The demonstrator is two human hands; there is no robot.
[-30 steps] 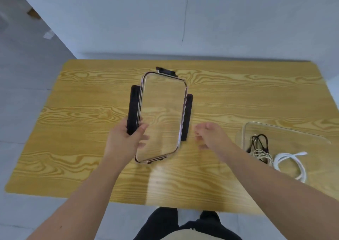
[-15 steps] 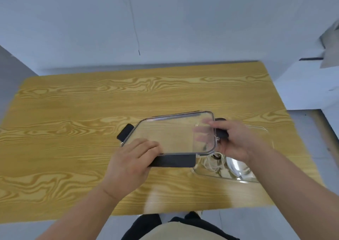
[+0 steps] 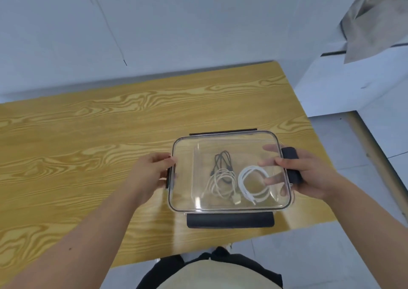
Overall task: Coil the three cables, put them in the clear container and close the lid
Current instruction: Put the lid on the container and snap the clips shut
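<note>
The lid (image 3: 229, 171), mid-air a second ago, now sits over the container (image 3: 284, 208) at lower right; left hand (image 3: 148, 174) and right hand (image 3: 309, 176) each grip an end; latches unclipped

Wood-grain tabletop (image 3: 92, 134), yellow, butted against a white wall (image 3: 198, 23). Right of the tabletop, a grey tiled floor (image 3: 331, 255) and a white ledge (image 3: 353, 79) bearing crumpled silver sheeting (image 3: 375, 17).
</note>
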